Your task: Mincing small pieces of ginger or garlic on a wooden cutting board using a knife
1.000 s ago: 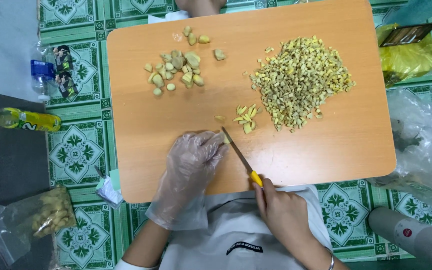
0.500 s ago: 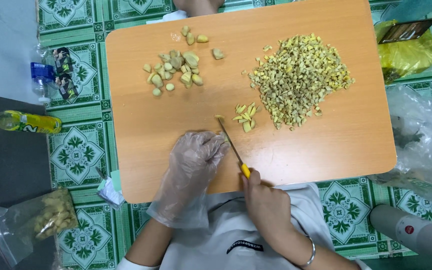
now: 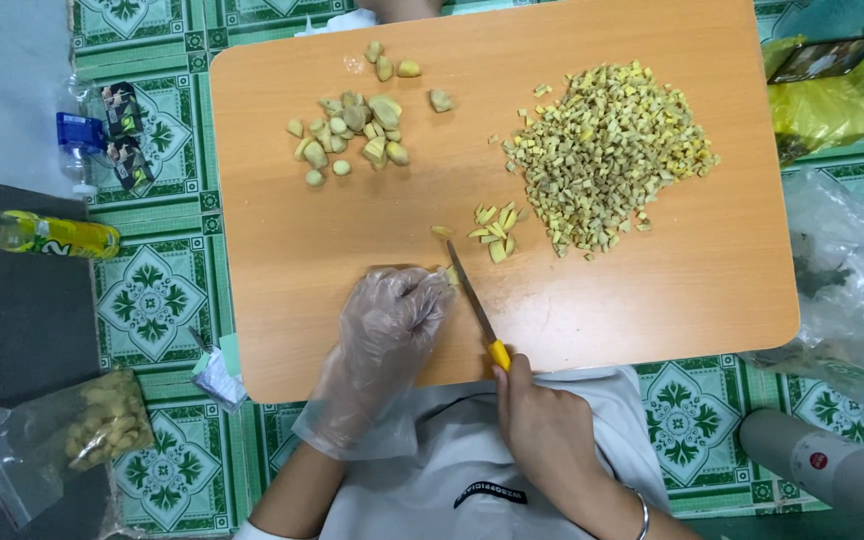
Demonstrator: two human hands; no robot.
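Note:
My left hand (image 3: 384, 330), in a clear plastic glove, presses a small pale ginger piece (image 3: 451, 275) against the wooden board (image 3: 652, 300). My right hand (image 3: 542, 430) grips a knife (image 3: 474, 303) by its yellow handle, and the blade lies against that piece. A few fresh yellow slices (image 3: 495, 225) lie just beyond the blade tip. A big heap of diced pieces (image 3: 607, 150) sits at the far right of the board. Whole peeled chunks (image 3: 352, 135) lie at the far left.
On the tiled floor mat to the left lie a yellow bottle (image 3: 37, 234), a clear water bottle (image 3: 82, 135) and a bag of ginger (image 3: 82, 430). A yellow bag with a phone (image 3: 827, 75) and crumpled clear plastic (image 3: 852, 290) lie to the right.
The knife and my right hand have shifted forward over the board. My gloved left hand has moved up with the piece under its fingertips.

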